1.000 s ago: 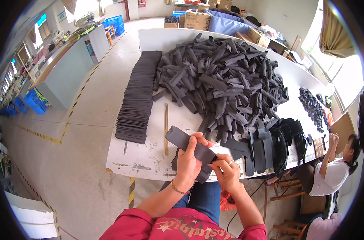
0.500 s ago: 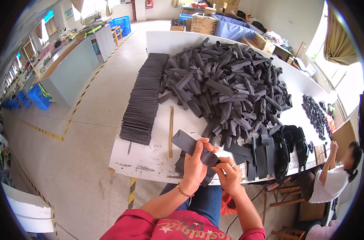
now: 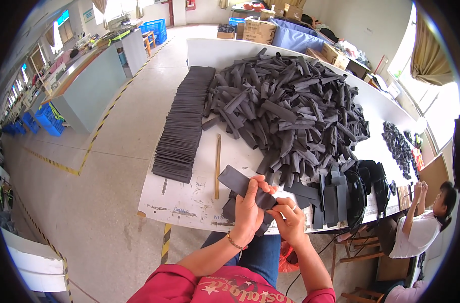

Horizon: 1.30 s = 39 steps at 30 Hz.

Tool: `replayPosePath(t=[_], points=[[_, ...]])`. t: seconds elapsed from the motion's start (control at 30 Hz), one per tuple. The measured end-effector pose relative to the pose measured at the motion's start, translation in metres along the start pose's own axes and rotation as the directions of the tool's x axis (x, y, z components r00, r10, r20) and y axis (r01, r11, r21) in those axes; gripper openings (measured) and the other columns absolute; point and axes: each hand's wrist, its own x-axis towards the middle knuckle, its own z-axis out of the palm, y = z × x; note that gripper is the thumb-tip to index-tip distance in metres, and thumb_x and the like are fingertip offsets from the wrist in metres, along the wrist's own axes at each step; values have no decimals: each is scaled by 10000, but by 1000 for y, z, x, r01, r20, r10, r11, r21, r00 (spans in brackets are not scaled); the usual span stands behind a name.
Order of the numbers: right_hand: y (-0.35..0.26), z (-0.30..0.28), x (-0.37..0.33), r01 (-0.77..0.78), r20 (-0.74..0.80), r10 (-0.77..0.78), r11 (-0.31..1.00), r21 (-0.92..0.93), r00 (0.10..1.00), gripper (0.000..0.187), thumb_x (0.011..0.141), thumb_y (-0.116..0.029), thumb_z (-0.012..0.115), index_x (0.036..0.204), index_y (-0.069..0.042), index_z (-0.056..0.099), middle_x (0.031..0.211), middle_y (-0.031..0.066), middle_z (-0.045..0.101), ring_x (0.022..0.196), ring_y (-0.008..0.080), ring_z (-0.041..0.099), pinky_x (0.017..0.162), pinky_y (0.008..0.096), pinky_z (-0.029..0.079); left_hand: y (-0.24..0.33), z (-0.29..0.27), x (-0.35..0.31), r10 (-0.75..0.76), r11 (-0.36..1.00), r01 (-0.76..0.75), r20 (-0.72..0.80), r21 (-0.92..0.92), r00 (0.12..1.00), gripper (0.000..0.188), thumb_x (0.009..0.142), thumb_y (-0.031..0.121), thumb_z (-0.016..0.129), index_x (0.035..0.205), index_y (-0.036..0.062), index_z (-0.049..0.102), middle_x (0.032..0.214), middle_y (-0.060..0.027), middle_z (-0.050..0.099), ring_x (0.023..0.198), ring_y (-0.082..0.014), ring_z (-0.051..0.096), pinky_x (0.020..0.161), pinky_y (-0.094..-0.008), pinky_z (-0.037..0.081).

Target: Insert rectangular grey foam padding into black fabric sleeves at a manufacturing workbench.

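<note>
A flat dark grey fabric strip (image 3: 234, 180) is held over the table's front edge, slanting from far left to near right. My left hand (image 3: 248, 212) is closed around its middle, thumb on top and fingers beneath. At the strip's near right end, my right hand (image 3: 289, 220) pinches it between thumb and fingertips. More dark pieces lie partly hidden under my left hand. Beyond rises a large heap of loose, curled dark fabric pieces (image 3: 290, 111). Left of the heap runs a long row of flat, stacked dark strips (image 3: 178, 126).
A thin wooden stick (image 3: 218, 166) lies on the white table (image 3: 164, 202). Right of my hands are flat dark strips (image 3: 335, 197) and a black bundle (image 3: 359, 194). A person (image 3: 422, 222) sits at the right, near smaller dark pieces (image 3: 396, 149). A low raised board edges the table's far side.
Both hands keep their grip on the strip in nearly the same place. The strip's far end now looks flatter. The seated person's head has shifted slightly.
</note>
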Motion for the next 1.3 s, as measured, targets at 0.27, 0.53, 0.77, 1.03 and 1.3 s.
replayPosePath(t=[0.27,0.53,0.77,1.03,1.3], points=[[-1,2,2,-10,5,10,1000,-13,1000,191,714,1,775,808,-24,610,918,115,637,773,289,644,643,343,509,-1,-2,1,0,1000,0,-9,-19,1000,284,994,272,537,1100,12,573,810,-25,539,793,-174,552,974,-436,470],[2,5,4,76,-8,-76,997,-23,997,190,713,10,762,826,-20,613,928,125,630,714,275,630,588,343,505,1,-5,-1,7,1000,-7,-11,7,1000,288,998,276,528,1105,12,570,812,-23,540,797,-176,556,979,-438,463],[4,8,6,63,-6,-63,998,-12,998,192,720,11,760,846,-12,618,930,132,629,730,285,630,607,345,507,1,-8,5,12,1000,-12,21,10,1000,299,999,280,522,1115,10,571,814,-32,553,801,-182,565,974,-424,465],[-16,25,7,-354,-17,377,883,308,926,171,793,-16,738,884,27,599,992,106,593,789,149,574,722,272,482,15,-7,11,-7,995,11,-35,99,999,411,1008,345,490,1211,-11,524,944,-101,648,1027,-285,634,978,-410,461],[-25,30,5,-383,-68,537,680,625,841,87,888,-29,658,858,30,601,984,52,552,824,103,546,723,230,468,22,-8,12,16,996,-22,78,81,997,370,1014,316,478,1193,-2,534,1015,-134,664,1107,-325,609,1030,-439,430]])
